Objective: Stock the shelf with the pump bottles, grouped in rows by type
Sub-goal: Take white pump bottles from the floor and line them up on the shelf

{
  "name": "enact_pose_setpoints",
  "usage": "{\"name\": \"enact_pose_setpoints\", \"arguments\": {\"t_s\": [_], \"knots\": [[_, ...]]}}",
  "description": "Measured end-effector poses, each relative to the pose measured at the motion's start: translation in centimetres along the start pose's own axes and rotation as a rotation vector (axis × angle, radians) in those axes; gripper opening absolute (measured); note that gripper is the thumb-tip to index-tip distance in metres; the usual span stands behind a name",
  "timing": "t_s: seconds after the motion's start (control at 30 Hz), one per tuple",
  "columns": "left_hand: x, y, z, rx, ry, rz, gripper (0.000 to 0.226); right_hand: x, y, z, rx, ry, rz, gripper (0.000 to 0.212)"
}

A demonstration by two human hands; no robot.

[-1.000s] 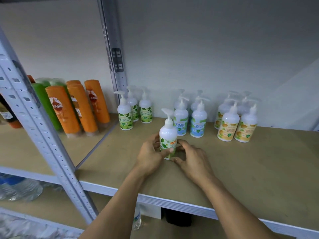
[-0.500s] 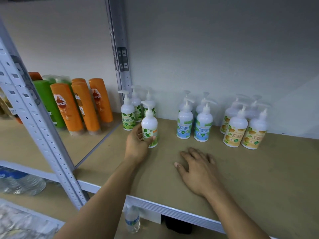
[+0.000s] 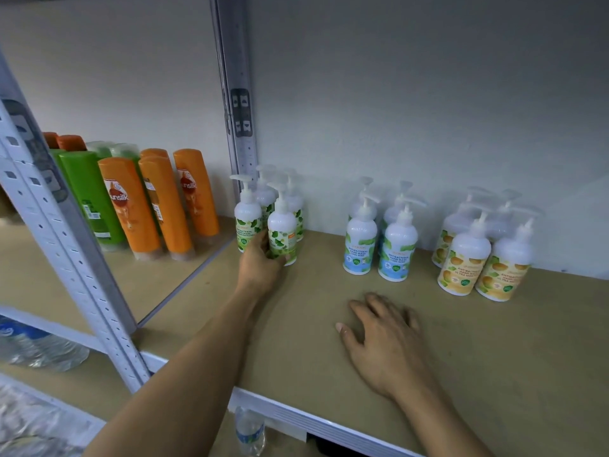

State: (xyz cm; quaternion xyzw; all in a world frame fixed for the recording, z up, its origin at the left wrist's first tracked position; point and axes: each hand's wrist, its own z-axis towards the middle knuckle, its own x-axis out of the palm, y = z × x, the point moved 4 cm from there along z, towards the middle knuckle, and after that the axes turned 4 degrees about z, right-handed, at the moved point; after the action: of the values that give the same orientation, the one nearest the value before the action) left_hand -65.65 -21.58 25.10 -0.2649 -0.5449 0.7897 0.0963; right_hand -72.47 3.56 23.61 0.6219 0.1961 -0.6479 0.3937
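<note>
My left hand (image 3: 260, 262) grips a white pump bottle with a green leaf label (image 3: 282, 230), standing it upright on the brown shelf board (image 3: 494, 341) beside the other green-label bottles (image 3: 247, 222) at the back left. To the right stands a group of blue-label pump bottles (image 3: 379, 242), and farther right a group of orange-label pump bottles (image 3: 484, 258). My right hand (image 3: 385, 341) rests flat on the shelf board with fingers spread, holding nothing.
A grey metal upright (image 3: 237, 110) separates this bay from the left one, where orange and green shampoo bottles (image 3: 148, 206) stand. Another perforated upright (image 3: 66, 232) crosses the left foreground. Water bottles (image 3: 39, 347) lie on the lower shelf.
My left hand has carried the green-label bottle left and back to the green group. My right hand let go of it and now lies flat on the board.
</note>
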Motion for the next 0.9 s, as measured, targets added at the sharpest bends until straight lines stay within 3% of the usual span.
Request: {"name": "enact_pose_setpoints", "arguments": {"t_s": [0.13, 0.4, 0.57, 0.9], "knots": [[0.1, 0.4, 0.3, -0.050, -0.017, 0.067, 0.050, 0.0, 0.1, 0.0, -0.002, 0.005, 0.007, 0.089], [0.8, -0.5, -0.4, -0.089, -0.204, 0.117, 0.043, 0.0, 0.1, -0.2, -0.004, 0.004, -0.003, 0.089], [1.1, -0.4, -0.3, -0.100, -0.205, 0.163, 0.033, 0.0, 0.1, -0.1, -0.009, 0.004, 0.003, 0.086], [1.4, -0.3, -0.3, -0.138, -0.252, 0.120, 0.043, -0.1, 0.1, -0.2, -0.004, 0.012, 0.004, 0.089]]}}
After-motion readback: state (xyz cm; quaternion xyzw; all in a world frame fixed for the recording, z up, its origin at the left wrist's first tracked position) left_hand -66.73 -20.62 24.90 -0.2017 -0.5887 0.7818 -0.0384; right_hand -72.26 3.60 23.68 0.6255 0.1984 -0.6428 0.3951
